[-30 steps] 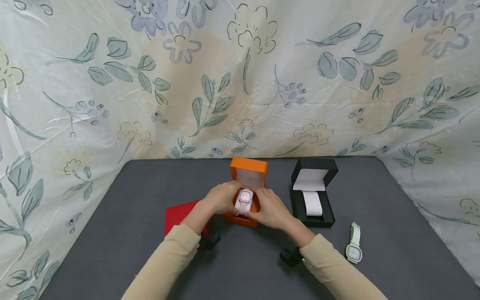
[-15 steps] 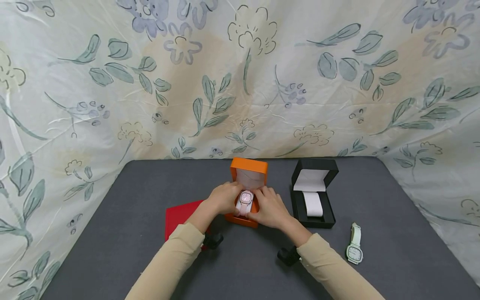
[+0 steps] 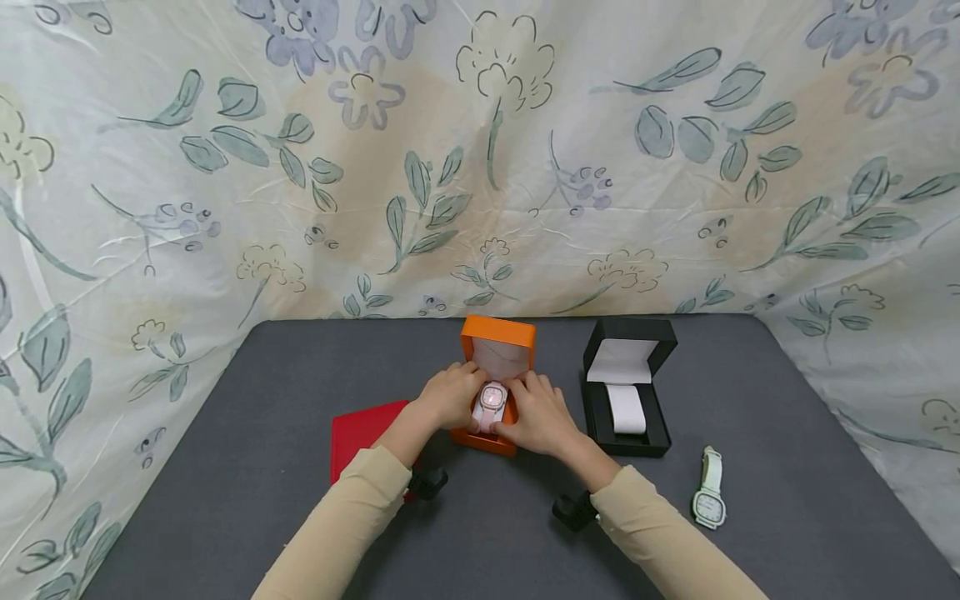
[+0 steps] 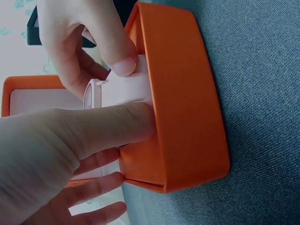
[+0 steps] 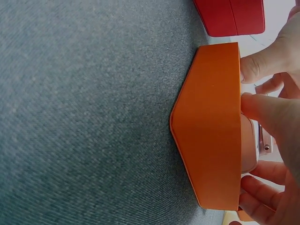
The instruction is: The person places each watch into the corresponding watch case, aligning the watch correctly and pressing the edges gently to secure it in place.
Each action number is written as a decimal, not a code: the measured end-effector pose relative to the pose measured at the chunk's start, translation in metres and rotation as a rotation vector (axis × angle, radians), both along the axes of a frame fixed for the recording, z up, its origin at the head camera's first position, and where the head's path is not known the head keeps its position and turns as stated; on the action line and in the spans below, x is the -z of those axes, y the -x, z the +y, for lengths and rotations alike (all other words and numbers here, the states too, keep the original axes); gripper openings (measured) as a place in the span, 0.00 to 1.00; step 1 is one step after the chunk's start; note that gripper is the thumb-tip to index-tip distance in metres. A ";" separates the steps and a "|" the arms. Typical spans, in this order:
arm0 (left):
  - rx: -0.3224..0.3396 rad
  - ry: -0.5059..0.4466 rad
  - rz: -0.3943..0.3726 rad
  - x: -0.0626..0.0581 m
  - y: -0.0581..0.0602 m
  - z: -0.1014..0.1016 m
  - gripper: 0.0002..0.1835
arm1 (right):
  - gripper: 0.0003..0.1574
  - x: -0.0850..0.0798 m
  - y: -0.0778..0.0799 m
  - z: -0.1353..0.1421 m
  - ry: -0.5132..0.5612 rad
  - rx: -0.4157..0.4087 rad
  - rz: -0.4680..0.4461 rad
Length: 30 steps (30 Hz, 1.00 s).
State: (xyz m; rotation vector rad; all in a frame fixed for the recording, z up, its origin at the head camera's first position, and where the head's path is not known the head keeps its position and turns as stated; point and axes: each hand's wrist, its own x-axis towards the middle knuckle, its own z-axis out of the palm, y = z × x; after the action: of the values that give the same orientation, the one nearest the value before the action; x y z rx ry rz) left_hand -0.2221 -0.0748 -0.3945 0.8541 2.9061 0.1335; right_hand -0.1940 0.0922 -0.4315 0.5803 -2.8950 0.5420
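Note:
A watch [image 3: 492,397] with a pink strap and square face sits wrapped round a pale cushion inside the open orange watch box [image 3: 498,328]. My left hand [image 3: 450,398] holds the watch from the left, its thumb [image 4: 126,123] down in the box beside the strap. From the other side my right hand [image 3: 542,414] grips it, with its thumb [image 4: 123,67] on the strap's lower part. In the right wrist view the orange box's front wall [image 5: 206,126] hides much of the watch. Some fingertips are hidden behind the watch and cushion.
An open black watch box [image 3: 665,433] with a white cushion [image 3: 626,408] stands to the right. A pale green watch [image 3: 708,507] lies nearer on the grey table [image 3: 247,467]. Left of the orange box is a red box [image 3: 363,429], partly under my left forearm.
Both hands stay on the watch in the orange box, with only tiny shifts of the wrists. The watch and boxes keep their places.

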 end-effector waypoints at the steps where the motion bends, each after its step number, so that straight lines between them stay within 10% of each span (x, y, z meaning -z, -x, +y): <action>1: 0.001 0.004 0.002 0.000 0.000 0.000 0.36 | 0.42 0.000 0.000 0.000 -0.003 0.003 -0.002; 17: -0.006 0.004 -0.027 -0.003 -0.004 -0.002 0.37 | 0.38 -0.007 -0.007 0.006 0.026 -0.010 0.040; 30: -0.005 -0.143 -0.009 -0.031 -0.011 -0.009 0.32 | 0.15 -0.034 -0.014 0.015 0.222 -0.035 0.246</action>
State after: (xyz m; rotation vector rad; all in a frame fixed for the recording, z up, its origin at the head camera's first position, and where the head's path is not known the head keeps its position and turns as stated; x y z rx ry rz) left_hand -0.2115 -0.0836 -0.3634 0.8646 2.9188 0.3489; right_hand -0.1804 0.1070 -0.3979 0.6176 -2.5564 0.7288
